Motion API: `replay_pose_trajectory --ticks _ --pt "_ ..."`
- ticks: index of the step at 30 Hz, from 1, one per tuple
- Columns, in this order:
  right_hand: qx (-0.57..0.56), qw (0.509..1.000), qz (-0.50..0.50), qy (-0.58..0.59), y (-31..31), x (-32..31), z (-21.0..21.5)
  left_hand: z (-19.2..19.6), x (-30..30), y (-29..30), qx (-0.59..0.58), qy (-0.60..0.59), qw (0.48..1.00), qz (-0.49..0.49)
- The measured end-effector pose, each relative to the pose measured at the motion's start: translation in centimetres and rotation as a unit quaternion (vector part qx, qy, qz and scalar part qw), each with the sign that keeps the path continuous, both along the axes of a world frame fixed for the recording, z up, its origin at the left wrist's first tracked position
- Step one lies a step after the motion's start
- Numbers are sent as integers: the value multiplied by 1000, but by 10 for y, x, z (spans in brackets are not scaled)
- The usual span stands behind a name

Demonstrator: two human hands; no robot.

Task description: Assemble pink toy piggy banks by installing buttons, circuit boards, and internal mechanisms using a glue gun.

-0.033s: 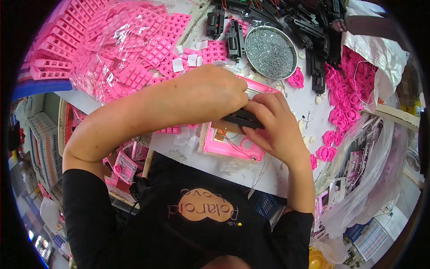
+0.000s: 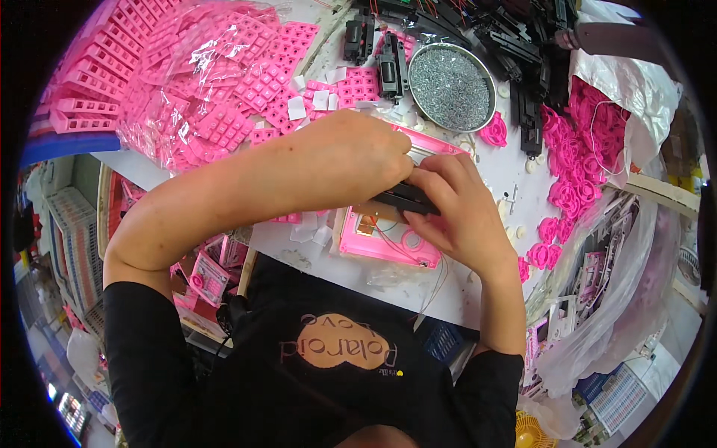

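Observation:
A pink plastic housing point(image 2: 373, 245) lies face down on the white table in front of me, with thin wires and a copper-coloured piece inside. Across its middle sits a long black plastic part point(image 2: 407, 197). My right hand point(image 2: 464, 205) pinches that part from the right, thumb on the near side and fingers over the far side. From the left, my left hand point(image 2: 366, 155) is closed in a fist above the housing, knuckles up, beside the black part's left end. Its fingertips are turned under, so what they hold is hidden.
Beyond the housing stands a round metal bowl point(image 2: 452, 88) of small screws. Pink keypads point(image 2: 216, 75) pile up at the far left, partly in clear plastic. Black mechanisms point(image 2: 515, 45) heap at the far right, near pink rose-shaped pieces point(image 2: 575, 187). White paper squares point(image 2: 297, 108) lie about.
My left forearm and wrist have shifted very slightly toward the near side. My right hand, the black part and the housing stay in place.

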State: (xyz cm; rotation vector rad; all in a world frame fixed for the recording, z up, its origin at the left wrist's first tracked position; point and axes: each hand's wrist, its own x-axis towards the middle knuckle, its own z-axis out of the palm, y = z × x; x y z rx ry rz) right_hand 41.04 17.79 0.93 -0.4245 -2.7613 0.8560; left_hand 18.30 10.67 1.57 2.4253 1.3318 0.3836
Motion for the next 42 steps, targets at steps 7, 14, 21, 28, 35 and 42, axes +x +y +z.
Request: replay_pose_trajectory --ticks 7,14,21,28,35,42 --pt "-10 1000 -22 20 0 0 -6 -12 -14 -1 -72 -138 985 69" --pt "-10 999 -28 21 -2 -4 -2 -19 -15 1 -91 -226 967 75" --pt "-11 999 -26 26 -1 -3 -6 -14 -9 0 -153 -256 946 127" --pt "-41 997 -65 21 -6 -1 -8 -19 -12 -5 26 -118 987 107" --pt "-22 998 -58 24 -7 -3 -7 -11 -9 -5 49 -22 997 52" --pt "31 998 -24 40 -3 -4 -7 9 -8 10 -2 57 998 -20"
